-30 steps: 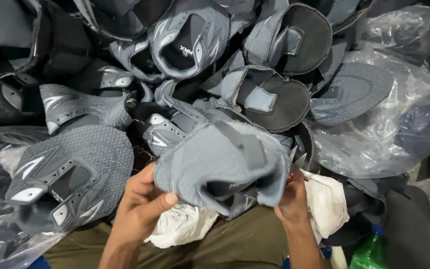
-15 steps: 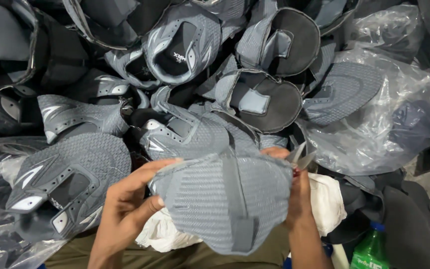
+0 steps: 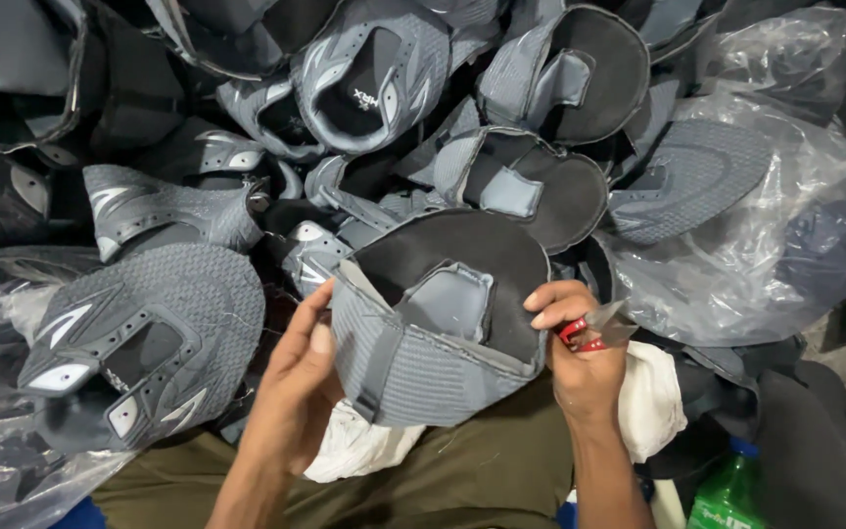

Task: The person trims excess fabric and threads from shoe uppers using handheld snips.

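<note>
Shoe upper held between left hand, right hand.

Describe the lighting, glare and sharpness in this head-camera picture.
Head view: soft, even light overall; white glare on the clear crumpled plastic sheet at right; deep shadow between the piled shoe pieces at upper left; the grey knitted shoe upper and both hands, left hand and right hand, are sharp.

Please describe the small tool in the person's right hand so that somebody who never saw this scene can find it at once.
Start at the big heap of grey shoe uppers, then come down to the grey knit shoe upper with black lining held between both hands. At its right edge the right hand grips small red-handled metal snips above a white cloth. It is the only red thing here.
</note>
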